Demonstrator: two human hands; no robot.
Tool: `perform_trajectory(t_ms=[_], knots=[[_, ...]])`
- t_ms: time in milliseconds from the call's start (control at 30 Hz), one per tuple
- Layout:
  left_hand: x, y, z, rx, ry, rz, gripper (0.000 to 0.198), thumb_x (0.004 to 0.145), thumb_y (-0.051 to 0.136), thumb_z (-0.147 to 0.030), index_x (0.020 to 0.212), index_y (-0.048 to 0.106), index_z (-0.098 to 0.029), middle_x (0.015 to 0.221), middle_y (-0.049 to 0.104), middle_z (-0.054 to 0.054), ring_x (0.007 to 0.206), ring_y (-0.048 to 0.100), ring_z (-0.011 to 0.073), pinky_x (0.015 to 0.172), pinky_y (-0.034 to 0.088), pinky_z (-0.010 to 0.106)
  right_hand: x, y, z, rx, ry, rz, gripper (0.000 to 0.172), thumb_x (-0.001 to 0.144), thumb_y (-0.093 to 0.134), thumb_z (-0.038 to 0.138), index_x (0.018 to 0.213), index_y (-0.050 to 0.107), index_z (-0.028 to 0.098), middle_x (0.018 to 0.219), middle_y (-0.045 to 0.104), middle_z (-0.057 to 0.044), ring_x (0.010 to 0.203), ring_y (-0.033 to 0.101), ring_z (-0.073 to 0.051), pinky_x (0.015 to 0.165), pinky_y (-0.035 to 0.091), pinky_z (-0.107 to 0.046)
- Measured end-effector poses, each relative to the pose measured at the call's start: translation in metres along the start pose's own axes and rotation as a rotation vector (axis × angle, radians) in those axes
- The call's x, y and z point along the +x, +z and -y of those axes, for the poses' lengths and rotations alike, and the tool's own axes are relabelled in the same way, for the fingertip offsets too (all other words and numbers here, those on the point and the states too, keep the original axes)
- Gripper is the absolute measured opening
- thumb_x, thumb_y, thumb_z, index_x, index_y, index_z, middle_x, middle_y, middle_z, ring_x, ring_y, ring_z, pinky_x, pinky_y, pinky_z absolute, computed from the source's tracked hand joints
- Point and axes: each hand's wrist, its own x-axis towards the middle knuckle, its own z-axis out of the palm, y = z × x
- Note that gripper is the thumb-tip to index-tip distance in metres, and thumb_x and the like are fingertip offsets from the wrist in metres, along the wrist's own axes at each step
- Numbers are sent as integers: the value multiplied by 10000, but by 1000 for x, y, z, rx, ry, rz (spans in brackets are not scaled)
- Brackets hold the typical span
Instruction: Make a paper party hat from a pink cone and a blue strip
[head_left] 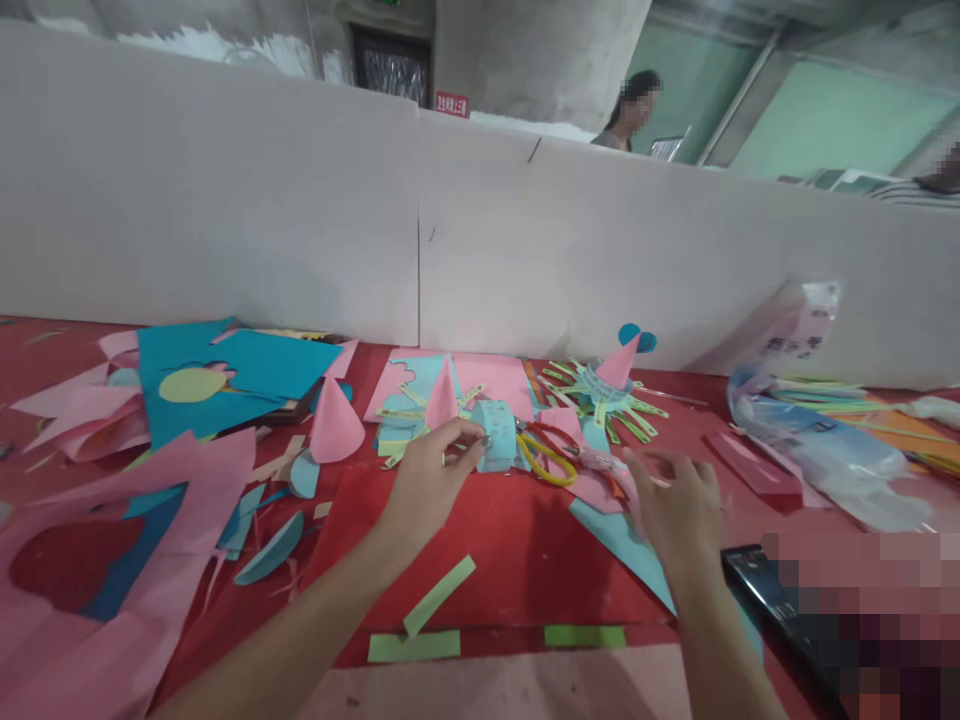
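Note:
A light blue paper ring [496,436] with printed marks stands near the middle of the red table, pinched at its left side by my left hand [435,462]. To the right, my right hand [675,500] hovers over pink paper scraps, fingers apart and curved, with nothing seen in it. Between the hands lie yellow-handled scissors [549,462] and a red-handled tool [541,432]. Behind my left hand is a pink cone [442,396] among green strips. Another pink cone [619,362] with blue discs tops a blue ring with radiating green strips [600,392].
Pink and blue paper sheets [240,375] and a pink cone [336,425] lie left. Green strips [439,597] lie in front. A phone [780,610] and plastic bag [825,440] are right. A white partition [525,250] stands behind; two people are beyond it.

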Motion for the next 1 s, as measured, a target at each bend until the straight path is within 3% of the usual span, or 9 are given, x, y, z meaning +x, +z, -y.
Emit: perform_trajectory(t_ms=[67,133,233,333,567,733,1000], knots=[[1,0,0,-31,-18,4,87,762,514,-252,794,587,-216,778,631,-8,742,582,142,692,446,248,10,-10,30,225,3,141,362,724,528,490,774,648,153,803,591,-96,701,564,-212,665,429,-354],[2,0,0,-77,-47,19,96,766,506,-256,791,585,-207,772,623,-2,728,584,143,687,454,255,17,-19,63,410,-20,383,316,718,561,467,767,663,172,767,629,-66,682,574,-192,641,434,-321],[4,-1,1,-146,-78,33,115,772,501,-283,782,578,-197,756,608,4,714,585,146,681,464,266,20,-24,106,552,-23,541,287,708,585,439,797,676,181,769,660,-48,718,585,-192,654,430,-309],[6,-3,1,-177,-96,31,126,772,505,-302,777,569,-194,727,594,-5,650,575,133,648,465,263,18,-19,126,625,-41,665,302,715,576,456,809,673,186,798,660,-39,748,581,-180,675,424,-296],[8,-7,3,-190,-62,51,147,781,495,-320,785,571,-194,788,607,6,752,574,147,685,459,264,17,-8,128,703,30,830,314,708,576,486,705,637,178,695,601,-1,635,515,-124,580,387,-243],[6,-5,2,-202,-88,78,149,781,498,-322,782,576,-195,716,594,-5,674,568,138,647,454,266,15,-10,129,759,71,959,275,699,592,454,718,632,183,591,523,38,495,405,-80,468,302,-217],[7,-3,-2,-214,-152,73,152,755,518,-331,783,580,-195,720,596,3,668,564,141,626,462,263,16,-5,127,803,46,964,160,689,601,324,624,607,178,556,485,50,529,409,-83,528,323,-223]])
